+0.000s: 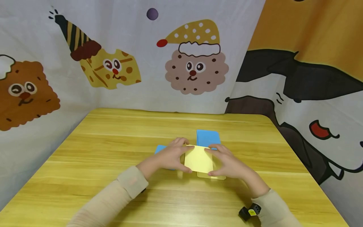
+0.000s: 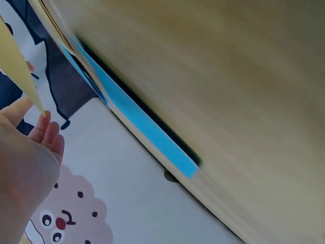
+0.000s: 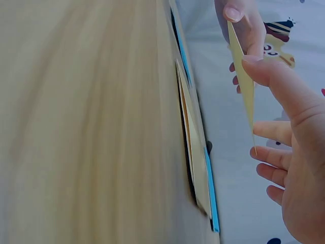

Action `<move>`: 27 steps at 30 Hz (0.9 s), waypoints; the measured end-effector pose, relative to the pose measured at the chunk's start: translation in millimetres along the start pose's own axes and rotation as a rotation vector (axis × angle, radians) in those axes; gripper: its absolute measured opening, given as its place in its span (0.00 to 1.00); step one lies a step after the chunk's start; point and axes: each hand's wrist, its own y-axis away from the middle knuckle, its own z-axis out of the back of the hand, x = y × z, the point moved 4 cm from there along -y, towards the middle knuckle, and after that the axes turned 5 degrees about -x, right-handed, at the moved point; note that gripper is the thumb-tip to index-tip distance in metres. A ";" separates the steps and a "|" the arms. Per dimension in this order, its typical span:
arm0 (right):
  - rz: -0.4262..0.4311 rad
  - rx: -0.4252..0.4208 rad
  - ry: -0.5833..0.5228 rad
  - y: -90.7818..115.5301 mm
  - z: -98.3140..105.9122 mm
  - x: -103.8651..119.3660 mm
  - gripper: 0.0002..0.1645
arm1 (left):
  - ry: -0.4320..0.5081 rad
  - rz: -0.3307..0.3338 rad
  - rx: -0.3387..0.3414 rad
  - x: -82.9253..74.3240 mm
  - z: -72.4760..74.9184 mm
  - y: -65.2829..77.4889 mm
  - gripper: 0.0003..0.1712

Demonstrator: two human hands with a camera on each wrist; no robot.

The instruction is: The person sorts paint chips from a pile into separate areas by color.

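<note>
A square sheet of yellow paper point(image 1: 198, 159) is held up over the table between both hands. My left hand point(image 1: 173, 156) grips its left side, thumb at the lower corner and fingers at the upper edge. On the opposite side my right hand point(image 1: 227, 160) pinches it the same way; in the right wrist view the sheet point(image 3: 242, 76) appears edge-on between thumb and fingers. Under it, partly hidden, lies more yellow paper point(image 1: 212, 176) on the table. Blue paper point(image 1: 208, 138) lies just beyond the right fingers, and another blue piece point(image 1: 160, 148) is mostly covered by my left hand.
The wooden table point(image 1: 113, 132) has light grain and rounded far corners. A curtain point(image 1: 141, 97) printed with cartoon faces hangs behind it and along the sides. A small black device point(image 1: 249, 212) sits at the right wrist.
</note>
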 end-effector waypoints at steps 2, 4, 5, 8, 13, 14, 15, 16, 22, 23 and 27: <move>-0.007 0.003 -0.014 3.6 1.7 -3.8 0.53 | 0.006 -0.005 0.003 -2.8 -2.0 -3.5 0.55; -0.011 0.002 -0.027 7.0 3.7 -7.3 0.53 | 0.000 -0.011 0.005 -4.9 -4.7 -7.1 0.56; -0.010 0.000 -0.030 8.3 4.3 -9.3 0.53 | -0.006 -0.020 0.004 -5.8 -6.2 -9.2 0.56; -0.010 -0.003 -0.023 11.9 5.7 -15.4 0.53 | -0.041 -0.043 0.006 -8.5 -10.8 -15.0 0.57; -0.007 0.000 -0.009 16.8 6.2 -24.1 0.53 | -0.095 -0.051 0.034 -13.0 -18.2 -23.0 0.57; -0.009 0.001 -0.007 17.9 6.5 -25.5 0.53 | -0.100 -0.049 0.043 -14.0 -19.8 -24.4 0.57; -0.012 0.001 -0.006 18.9 6.6 -26.7 0.53 | -0.105 -0.047 0.051 -14.7 -21.2 -25.5 0.57; -0.015 0.003 -0.004 19.9 6.8 -27.8 0.53 | -0.109 -0.045 0.060 -15.4 -22.6 -26.6 0.57; -0.024 0.016 0.011 22.9 5.9 -33.5 0.53 | -0.149 -0.035 0.104 -17.7 -31.1 -30.4 0.58; -0.021 0.020 0.014 23.4 5.4 -34.3 0.53 | -0.159 -0.034 0.111 -18.0 -32.7 -31.1 0.59; -0.023 0.030 0.009 25.1 4.3 -37.9 0.53 | -0.202 -0.031 0.142 -19.7 -37.8 -34.0 0.59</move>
